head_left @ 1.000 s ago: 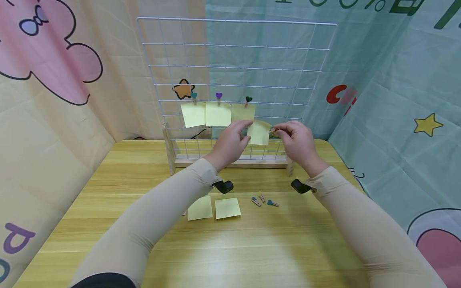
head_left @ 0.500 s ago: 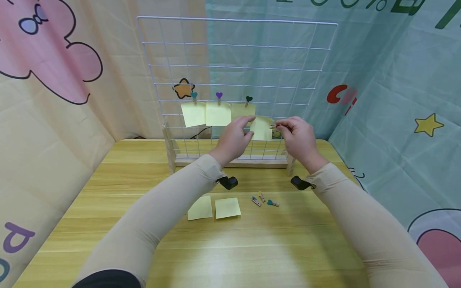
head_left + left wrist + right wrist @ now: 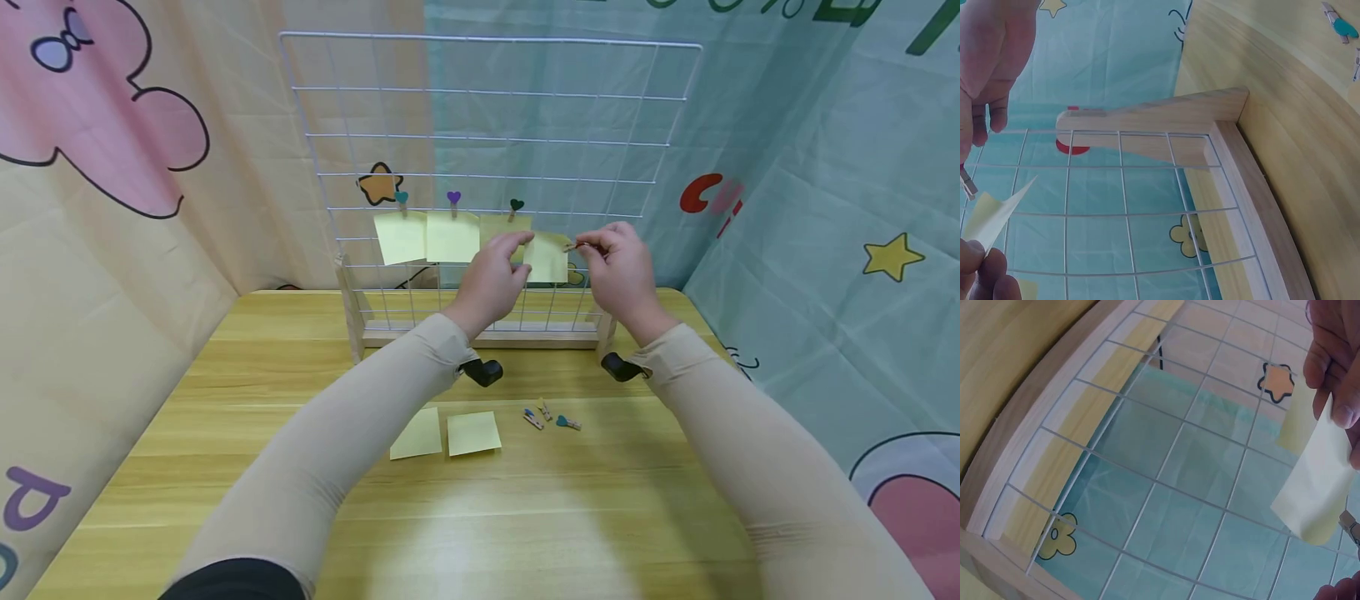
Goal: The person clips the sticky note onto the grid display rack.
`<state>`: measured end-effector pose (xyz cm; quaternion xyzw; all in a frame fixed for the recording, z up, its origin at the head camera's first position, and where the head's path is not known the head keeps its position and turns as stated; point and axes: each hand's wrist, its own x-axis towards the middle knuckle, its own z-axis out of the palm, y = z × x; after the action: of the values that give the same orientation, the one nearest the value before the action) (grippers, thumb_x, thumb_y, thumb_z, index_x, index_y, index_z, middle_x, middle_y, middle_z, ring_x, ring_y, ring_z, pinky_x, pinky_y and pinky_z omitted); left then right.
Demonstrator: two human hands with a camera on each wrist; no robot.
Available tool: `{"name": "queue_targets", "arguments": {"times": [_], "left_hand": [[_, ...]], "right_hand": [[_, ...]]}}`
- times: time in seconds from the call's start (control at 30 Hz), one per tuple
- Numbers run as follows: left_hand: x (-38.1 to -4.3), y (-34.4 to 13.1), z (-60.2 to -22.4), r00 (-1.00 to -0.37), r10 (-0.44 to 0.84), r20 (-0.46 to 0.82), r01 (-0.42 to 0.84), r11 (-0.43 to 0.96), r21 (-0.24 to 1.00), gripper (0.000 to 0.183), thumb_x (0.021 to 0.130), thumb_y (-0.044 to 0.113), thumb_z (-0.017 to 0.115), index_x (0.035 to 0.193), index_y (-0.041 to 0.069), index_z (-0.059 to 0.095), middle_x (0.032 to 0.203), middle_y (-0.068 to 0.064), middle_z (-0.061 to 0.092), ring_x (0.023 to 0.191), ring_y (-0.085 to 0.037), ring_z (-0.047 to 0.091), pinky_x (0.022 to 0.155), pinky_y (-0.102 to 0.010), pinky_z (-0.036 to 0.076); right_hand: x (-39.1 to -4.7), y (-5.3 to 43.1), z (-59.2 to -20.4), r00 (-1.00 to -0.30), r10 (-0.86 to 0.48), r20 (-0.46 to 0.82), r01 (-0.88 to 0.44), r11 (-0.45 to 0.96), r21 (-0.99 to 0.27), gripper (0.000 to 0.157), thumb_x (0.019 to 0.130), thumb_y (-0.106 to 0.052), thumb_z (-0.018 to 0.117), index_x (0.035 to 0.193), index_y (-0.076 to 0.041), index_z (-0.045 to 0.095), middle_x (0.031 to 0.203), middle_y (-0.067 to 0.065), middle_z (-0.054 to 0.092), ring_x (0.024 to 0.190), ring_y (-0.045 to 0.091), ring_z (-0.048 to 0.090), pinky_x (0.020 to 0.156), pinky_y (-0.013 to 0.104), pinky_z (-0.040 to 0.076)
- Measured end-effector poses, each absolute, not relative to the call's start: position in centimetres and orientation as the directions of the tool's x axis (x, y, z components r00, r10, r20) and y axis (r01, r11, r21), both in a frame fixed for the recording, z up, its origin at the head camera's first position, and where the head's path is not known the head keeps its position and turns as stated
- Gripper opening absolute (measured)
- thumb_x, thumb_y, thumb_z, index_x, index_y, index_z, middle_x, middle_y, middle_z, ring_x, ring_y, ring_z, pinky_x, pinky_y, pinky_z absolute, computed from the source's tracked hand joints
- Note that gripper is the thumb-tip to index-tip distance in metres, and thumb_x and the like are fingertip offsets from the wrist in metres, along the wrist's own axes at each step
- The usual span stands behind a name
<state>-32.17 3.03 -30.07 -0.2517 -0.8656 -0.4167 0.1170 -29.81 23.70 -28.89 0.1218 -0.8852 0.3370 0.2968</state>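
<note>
In the head view a wire grid panel point(image 3: 480, 136) stands upright in a wooden base point(image 3: 480, 340). My left hand point(image 3: 487, 283) pinches a pale yellow sticky note point(image 3: 550, 260) by its left side, in front of the grid. That same note point(image 3: 1316, 481) curls away from the fingers in the right wrist view. At its right edge my right hand point(image 3: 621, 271) pinches a small wooden clothespin point(image 3: 1350, 526), its tip close to the paper. To the left hang a sticky note point(image 3: 401, 238), another note point(image 3: 453, 238) and a partly hidden third note point(image 3: 495, 225), each under a heart-topped clothespin.
On the table point(image 3: 465, 517) lie a loose sticky note point(image 3: 474, 433) and a second note point(image 3: 418, 435), partly behind my left sleeve. Right of them are a blue-ended clothespin point(image 3: 533, 420), a yellow one point(image 3: 544, 410) and a teal-heart one point(image 3: 569, 423). Printed curtains point(image 3: 817, 267) enclose the table.
Both hands have risen along the grid, carrying the sticky note and clothespin up and slightly right. The note's top is now nearer the level of the hanging row.
</note>
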Motion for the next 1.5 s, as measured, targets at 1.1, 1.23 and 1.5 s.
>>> {"name": "queue_targets", "arguments": {"times": [1.1,1.23,1.5], "left_hand": [[-33.5,4.3,-29.6,-0.867,0.259,0.426,0.497,0.511,0.702,0.05,0.105,0.015,0.065,0.154,0.018,0.054,0.157,-0.003,0.055,0.079,-0.01,0.067,0.063,-0.023,0.054],[-33.5,4.4,-29.6,-0.87,0.252,0.423,0.492,0.509,0.707,0.05,0.105,0.015,0.066,0.154,0.018,0.054,0.158,-0.002,0.054,0.079,-0.01,0.068,0.063,-0.023,0.054],[-33.5,4.6,-29.5,-0.874,0.244,0.42,0.484,0.517,0.707,0.05,0.106,0.016,0.065,0.155,0.018,0.054,0.158,-0.002,0.054,0.084,-0.012,0.07,0.067,-0.023,0.056]], "right_hand": [[-32.3,22.0,-26.1,-0.76,0.032,0.649,-0.398,0.766,-0.505,0.024,0.107,-0.016,0.062,0.118,-0.003,0.08,0.109,0.017,0.061,0.092,0.032,0.056,0.075,0.033,0.04],[-32.4,22.0,-25.9,-0.761,0.028,0.649,-0.396,0.772,-0.498,0.024,0.107,-0.016,0.063,0.117,-0.003,0.08,0.109,0.016,0.062,0.092,0.033,0.057,0.075,0.033,0.041],[-32.8,22.1,-25.6,-0.77,0.033,0.637,-0.38,0.779,-0.499,0.023,0.107,-0.015,0.063,0.117,-0.003,0.08,0.106,0.016,0.061,0.093,0.032,0.058,0.076,0.033,0.044]]}}
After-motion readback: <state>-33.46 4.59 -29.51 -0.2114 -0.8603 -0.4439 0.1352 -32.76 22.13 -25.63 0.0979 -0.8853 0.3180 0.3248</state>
